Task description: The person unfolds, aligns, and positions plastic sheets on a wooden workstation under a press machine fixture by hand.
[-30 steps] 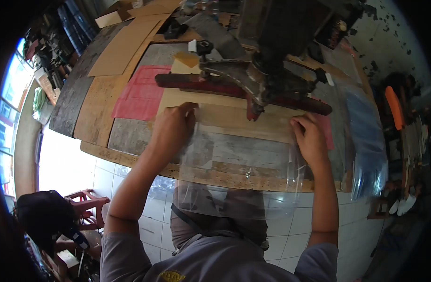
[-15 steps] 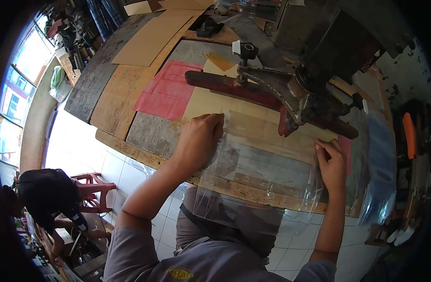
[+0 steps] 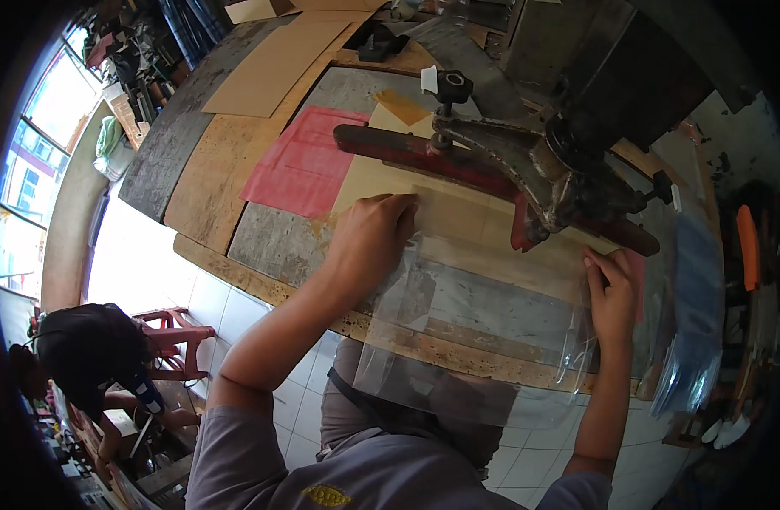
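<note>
A clear plastic sheet spans the space between my hands, its near part hanging over the table's front edge. My left hand pinches its upper left corner. At the upper right corner, the thumb and fingers of my right hand are closed on the sheet. Beneath its far part lies a tan sheet, with pink sheeting beside it. Just beyond my hands, a long red bar on a dark metal press stretches over the tan sheet.
Cardboard lies at the back left of the table. Clear bluish plastic hangs at the right edge. A person in black is near a red stool at the lower left. Orange object at far right.
Since one second ago the view has swung, shifting the table and press in the frame. My hands keep hold of the plastic sheet, whose far edge now lies slightly closer to the red bar.
</note>
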Motion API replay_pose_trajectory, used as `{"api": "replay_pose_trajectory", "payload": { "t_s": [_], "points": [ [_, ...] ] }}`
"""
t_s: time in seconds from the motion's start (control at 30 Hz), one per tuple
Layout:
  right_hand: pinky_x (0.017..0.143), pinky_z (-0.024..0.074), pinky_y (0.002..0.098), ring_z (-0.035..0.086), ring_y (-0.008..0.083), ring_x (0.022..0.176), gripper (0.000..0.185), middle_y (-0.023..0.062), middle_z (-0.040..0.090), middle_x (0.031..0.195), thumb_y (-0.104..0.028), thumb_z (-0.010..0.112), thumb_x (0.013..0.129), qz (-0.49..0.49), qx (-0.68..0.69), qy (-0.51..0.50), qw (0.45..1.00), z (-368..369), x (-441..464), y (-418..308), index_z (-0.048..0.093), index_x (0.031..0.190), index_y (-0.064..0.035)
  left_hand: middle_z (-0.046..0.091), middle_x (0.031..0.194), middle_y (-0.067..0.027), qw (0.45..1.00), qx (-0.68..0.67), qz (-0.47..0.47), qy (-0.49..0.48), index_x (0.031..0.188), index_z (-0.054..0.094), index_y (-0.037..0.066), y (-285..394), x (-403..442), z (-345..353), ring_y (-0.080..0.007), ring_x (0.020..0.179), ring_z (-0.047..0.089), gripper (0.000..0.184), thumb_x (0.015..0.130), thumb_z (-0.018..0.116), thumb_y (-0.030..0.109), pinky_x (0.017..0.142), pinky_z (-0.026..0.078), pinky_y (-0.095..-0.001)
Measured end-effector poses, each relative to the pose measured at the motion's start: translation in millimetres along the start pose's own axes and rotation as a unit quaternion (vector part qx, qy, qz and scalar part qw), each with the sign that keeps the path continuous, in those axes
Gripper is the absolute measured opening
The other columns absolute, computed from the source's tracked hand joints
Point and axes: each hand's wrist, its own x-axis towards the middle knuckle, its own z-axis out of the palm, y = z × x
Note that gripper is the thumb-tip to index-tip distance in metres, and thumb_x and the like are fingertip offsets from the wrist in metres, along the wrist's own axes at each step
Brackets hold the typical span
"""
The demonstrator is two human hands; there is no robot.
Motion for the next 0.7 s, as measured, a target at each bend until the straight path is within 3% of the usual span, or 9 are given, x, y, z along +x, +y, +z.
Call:
{"api": "replay_pose_trajectory", "payload": {
  "t_s": [0.6, 0.7],
  "points": [
    [0.084, 0.0525, 0.037, 0.069, 0.031, 0.094, 0.016, 0.0145, 0.068, 0.1, -0.006, 0.07, 0.094, -0.032, -0.013, 0.033, 0.999, -1.6, 3.9, 4.4, 0.074, 0.108, 0.0007, 0.072, 0.09, -0.024, 1.0, -0.005, 0.003, -0.006, 0.113, 0.073, 0.002, 1.3, 5.7, 5.9, -0.0421, 0.084, 0.07, 0.023, 0.095, 0.062, 0.011, 0.076, 0.055, -0.0462],
    [0.084, 0.0527, 0.0371, 0.069, 0.0311, 0.094, 0.016, 0.0147, 0.068, 0.1, -0.006, 0.07, 0.094, -0.003, 0.008, 0.024, 1.0, 0.1, 2.6, 7.6, 0.074, 0.107, 0.0008, 0.071, 0.088, -0.0238, 1.0, 0.0, 0.017, 0.006, 0.113, 0.073, 0.001, -1.1, 4.9, 7.5, -0.0414, 0.082, 0.07, 0.023, 0.095, 0.063, 0.012, 0.075, 0.055, -0.0455]
  ]
}}
